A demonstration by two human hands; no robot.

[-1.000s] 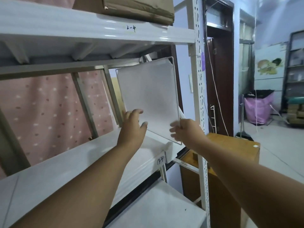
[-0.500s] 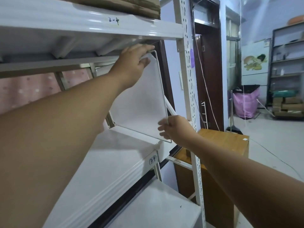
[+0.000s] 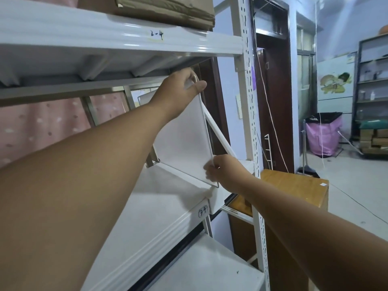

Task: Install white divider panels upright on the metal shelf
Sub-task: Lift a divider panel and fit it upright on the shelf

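- Nearest: both forearms reach up and forward from the bottom of the frame into the bay between two tiers of the metal shelf (image 3: 159,208).
- Right hand (image 3: 225,172): closed in a pinch on the lower front corner of the white divider panel (image 3: 184,141), just above the front lip of the tier marked "3-4".
- Left hand (image 3: 178,89): fingers wrapped over the panel's top front corner, close under the tier marked "2-4" (image 3: 126,38).
- Panel position: held near upright at the right end of the bay, beside the perforated upright post (image 3: 248,101). Lower edge slopes toward the back and appears lifted off the deck; cannot confirm contact.
- Progress, judged: this panel is in mid-placement, not yet seated. What may be a second white panel (image 3: 144,97) shows further back; cannot tell whether it is installed. Rest of the tier to the left shows no dividers.
- Clearance: tight above, with the upper tier's underside ribs just over the top corner. A diagonal brace (image 3: 218,135) runs just beside the panel's front edge. Open deck to the left gives room to shift.
- Far: cardboard box (image 3: 165,9) on the upper tier, wooden cabinet (image 3: 294,185) beyond the post.
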